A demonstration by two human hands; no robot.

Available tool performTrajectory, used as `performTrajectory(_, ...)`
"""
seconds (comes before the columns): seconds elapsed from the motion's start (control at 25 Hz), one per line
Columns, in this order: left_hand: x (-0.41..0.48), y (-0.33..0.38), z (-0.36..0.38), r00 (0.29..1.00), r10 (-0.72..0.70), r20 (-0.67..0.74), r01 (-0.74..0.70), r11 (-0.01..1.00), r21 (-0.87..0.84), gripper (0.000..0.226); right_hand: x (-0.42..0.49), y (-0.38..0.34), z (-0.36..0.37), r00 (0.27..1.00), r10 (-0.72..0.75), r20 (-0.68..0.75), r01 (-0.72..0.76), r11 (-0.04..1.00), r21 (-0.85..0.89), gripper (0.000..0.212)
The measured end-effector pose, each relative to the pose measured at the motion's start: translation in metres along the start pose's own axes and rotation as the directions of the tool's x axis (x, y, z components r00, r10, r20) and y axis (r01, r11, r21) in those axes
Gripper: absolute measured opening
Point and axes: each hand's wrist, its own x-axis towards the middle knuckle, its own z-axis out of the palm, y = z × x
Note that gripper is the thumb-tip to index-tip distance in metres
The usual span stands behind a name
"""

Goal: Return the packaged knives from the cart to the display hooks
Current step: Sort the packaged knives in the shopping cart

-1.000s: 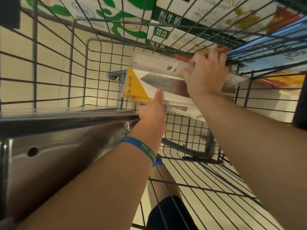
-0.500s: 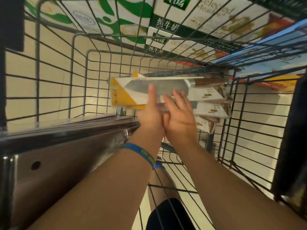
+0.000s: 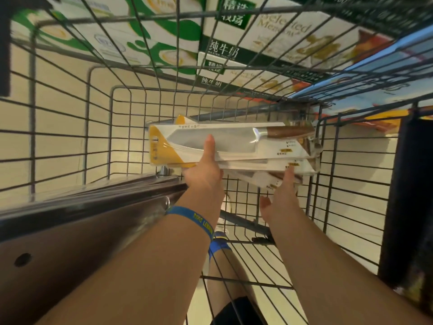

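Note:
A stack of packaged knives [image 3: 234,143] lies flat inside the wire cart [image 3: 98,127]; the top pack is white and yellow with a wide blade and a brown handle to the right. My left hand [image 3: 206,170] grips the stack near its left end, thumb on top of the blade window. My right hand [image 3: 281,195] reaches under the right part of the stack, fingers straight and touching the lower packs [image 3: 269,179]. No display hooks are in view.
The cart's steel child-seat flap [image 3: 82,219] fills the lower left. Through the cart's far mesh show stacked milk cartons [image 3: 222,50] with green print. A dark post [image 3: 407,195] stands at the right edge. My leg and a shoe show below the cart floor.
My right hand has left the top of the packs and dropped to the stack's lower right side. The stack has levelled and sits a bit lower; my left hand keeps its hold.

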Motion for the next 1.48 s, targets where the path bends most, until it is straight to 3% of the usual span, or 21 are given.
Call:
performTrajectory(0.16,-0.001,-0.001,-0.001,0.999,-0.035,-0.037,0.036,0.999,0.027,0.084,0.006,-0.012,0.013,0.999,-0.034,0.041,0.035,0.999,-0.024,0.059)
performTrajectory(0.32,-0.007,0.007,0.006,0.996,-0.078,0.037,0.079,0.996,-0.044,0.074,0.008,-0.03,0.023,0.987,-0.148,0.061,0.151,0.987,-0.048,0.062)
performTrajectory(0.48,-0.009,0.023,0.011,0.996,-0.069,0.062,0.074,0.993,-0.092,0.051,0.006,-0.043,0.049,0.92,-0.391,0.019,0.364,0.835,-0.412,0.064)
performTrajectory(0.52,-0.01,0.027,0.011,0.997,-0.06,0.057,0.064,0.995,-0.075,0.053,0.007,-0.041,0.054,0.904,-0.423,0.053,0.408,0.822,-0.397,0.057)
performTrajectory(0.6,-0.01,0.035,0.013,0.998,-0.063,0.027,0.065,0.996,-0.059,0.06,0.007,-0.04,0.058,0.913,-0.398,0.091,0.408,0.897,-0.172,0.044)
performTrajectory(0.68,-0.011,0.041,0.018,0.997,-0.074,0.018,0.075,0.995,-0.072,0.067,0.002,-0.042,0.056,0.947,-0.298,0.121,0.281,0.95,0.138,0.042)
performTrajectory(0.76,-0.009,0.046,0.021,0.998,-0.066,0.003,0.066,0.993,-0.103,0.072,0.001,-0.048,0.053,0.952,-0.269,0.145,0.223,0.936,0.271,0.048)
performTrajectory(0.92,-0.005,0.054,0.021,0.998,-0.033,-0.049,0.027,0.993,-0.116,0.09,-0.007,-0.055,0.064,0.911,-0.296,0.288,0.21,0.932,0.294,0.054)
performTrajectory(1.2,-0.012,0.051,0.004,0.99,-0.045,-0.13,0.032,0.994,-0.1,0.072,-0.002,-0.048,0.065,0.905,-0.282,0.317,0.219,0.951,0.219,0.051)
performTrajectory(1.28,-0.023,0.051,0.004,0.995,-0.04,-0.09,0.032,0.995,-0.095,0.053,-0.001,-0.051,0.066,0.886,-0.302,0.351,0.228,0.945,0.236,0.067)
performTrajectory(1.4,-0.032,0.059,-0.005,0.988,0.127,-0.083,-0.121,0.99,0.072,0.038,0.005,-0.057,0.068,0.882,-0.323,0.342,0.287,0.946,0.153,0.099)
performTrajectory(1.48,-0.033,0.064,-0.01,0.953,0.297,-0.058,-0.281,0.94,0.193,0.027,0.008,-0.056,0.069,0.883,-0.328,0.336,0.309,0.945,0.111,0.104)
